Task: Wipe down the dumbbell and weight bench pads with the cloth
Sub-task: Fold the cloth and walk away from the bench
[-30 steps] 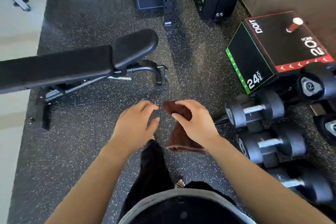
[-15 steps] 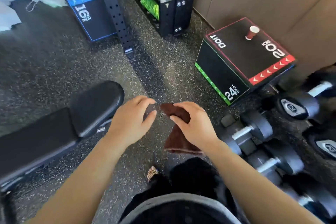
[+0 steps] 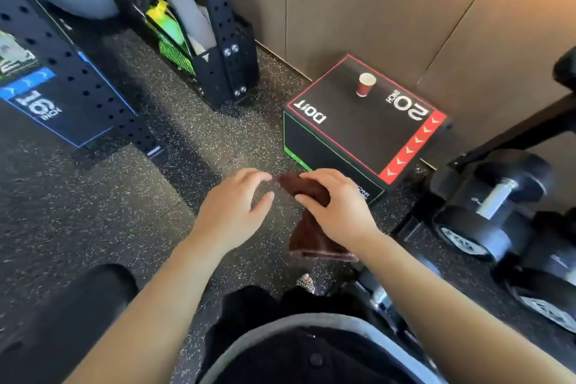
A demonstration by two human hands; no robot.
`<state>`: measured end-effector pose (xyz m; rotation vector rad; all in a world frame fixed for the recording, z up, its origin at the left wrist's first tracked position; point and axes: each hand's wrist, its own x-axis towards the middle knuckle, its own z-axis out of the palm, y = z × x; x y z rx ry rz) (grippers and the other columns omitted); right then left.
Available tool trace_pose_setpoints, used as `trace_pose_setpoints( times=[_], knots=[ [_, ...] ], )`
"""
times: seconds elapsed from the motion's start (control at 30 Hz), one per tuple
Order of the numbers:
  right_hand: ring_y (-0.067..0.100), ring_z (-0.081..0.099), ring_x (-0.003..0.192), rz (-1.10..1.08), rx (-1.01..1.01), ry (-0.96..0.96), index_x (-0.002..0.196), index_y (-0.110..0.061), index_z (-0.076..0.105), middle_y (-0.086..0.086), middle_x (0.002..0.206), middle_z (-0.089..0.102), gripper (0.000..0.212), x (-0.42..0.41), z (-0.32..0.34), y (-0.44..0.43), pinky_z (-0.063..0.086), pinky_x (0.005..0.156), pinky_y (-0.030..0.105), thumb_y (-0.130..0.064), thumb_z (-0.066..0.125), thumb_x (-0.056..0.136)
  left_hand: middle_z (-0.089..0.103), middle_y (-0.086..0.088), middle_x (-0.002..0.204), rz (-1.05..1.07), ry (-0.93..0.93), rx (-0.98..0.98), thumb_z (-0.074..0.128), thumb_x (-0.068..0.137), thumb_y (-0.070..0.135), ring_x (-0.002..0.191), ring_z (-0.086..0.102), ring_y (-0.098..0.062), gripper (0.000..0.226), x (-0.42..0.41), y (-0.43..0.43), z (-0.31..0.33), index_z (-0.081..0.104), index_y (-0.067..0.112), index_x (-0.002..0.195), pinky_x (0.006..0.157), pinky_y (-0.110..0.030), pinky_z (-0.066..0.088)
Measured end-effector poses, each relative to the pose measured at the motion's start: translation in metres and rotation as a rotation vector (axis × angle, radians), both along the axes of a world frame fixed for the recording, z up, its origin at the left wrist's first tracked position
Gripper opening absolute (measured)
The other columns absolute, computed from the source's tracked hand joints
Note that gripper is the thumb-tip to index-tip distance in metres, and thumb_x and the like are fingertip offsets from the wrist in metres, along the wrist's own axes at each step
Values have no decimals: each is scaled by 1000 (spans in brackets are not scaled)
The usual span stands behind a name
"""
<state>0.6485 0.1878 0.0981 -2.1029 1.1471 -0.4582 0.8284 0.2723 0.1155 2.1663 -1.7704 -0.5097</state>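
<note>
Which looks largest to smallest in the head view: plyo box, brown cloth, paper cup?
1. plyo box
2. brown cloth, partly hidden under the right hand
3. paper cup
The cloth is nearer the camera, so it looks bigger than it is.

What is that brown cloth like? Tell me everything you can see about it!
The cloth is dark reddish-brown and looks soft, like a small towel, with a stitched hem along its bottom edge. The right hand grips its bunched top; the rest hangs loosely in the air above the speckled floor. The left hand is open close beside it, not touching it.
</note>
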Motion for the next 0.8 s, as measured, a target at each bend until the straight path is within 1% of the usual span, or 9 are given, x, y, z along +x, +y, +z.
trace_pose_setpoints(
  times=[0.07,0.17,0.27,0.33,0.4,0.5,0.63,0.73,0.8],
  knots=[
    [22,52,110,-22,1,12,116,-25,62,-6,119,59,34,1,1,-31,39,100,37,-32,68,84,47,12,132,-16,2,-6,41,94,40,116,46,-7,36,4,-34,2,49,28,127,86,-25,38],
    [19,53,108,-46,-4,-3,115,-23,63,-7,116,61,33,8,-2,-75,40,99,34,-32,68,84,47,12,132,-50,-5,1,42,94,40,116,45,-7,36,12,-79,-2,50,27,127,85,-22,33],
    [15,53,108,-69,-4,1,114,-23,64,-7,115,61,32,22,-9,-118,37,97,26,-32,68,83,46,12,133,-81,6,30,41,95,41,117,46,-7,37,26,-128,-9,48,26,128,89,-26,38],
    [14,54,106,-86,0,8,113,-23,64,-9,113,62,31,35,-16,-149,35,94,21,-31,69,83,46,12,133,-90,21,44,40,95,41,114,48,-9,36,40,-165,-16,48,27,128,87,-29,43],
    [13,53,105,-106,5,14,111,-24,65,-10,112,62,30,51,-22,-183,34,92,19,-30,70,83,46,11,133,-99,41,54,40,95,41,109,50,-10,36,55,-203,-22,47,27,127,83,-30,44],
    [17,53,106,-130,16,51,112,-27,64,-10,112,61,29,77,-27,-236,34,91,23,-32,69,83,47,8,132,-135,42,68,41,95,39,103,51,-11,36,80,-265,-28,48,24,128,80,-26,39],
    [17,53,107,-148,25,45,112,-24,64,-8,113,61,31,106,-25,-298,37,95,26,-32,68,83,49,9,130,-154,23,79,42,95,38,99,52,-10,35,112,-332,-27,50,25,126,76,-26,40],
    [19,53,109,-154,25,63,113,-21,64,-5,115,62,32,123,-31,-335,38,98,30,-32,69,83,49,9,129,-170,36,82,43,95,38,105,52,-10,34,134,-367,-30,50,25,125,80,-26,42],
    [19,52,110,-159,52,63,114,-23,63,-6,116,61,33,134,-38,-356,36,99,29,-33,69,83,51,10,127,-161,6,76,42,94,39,109,50,-9,34,147,-384,-38,51,25,124,85,-26,40]
  ],
)
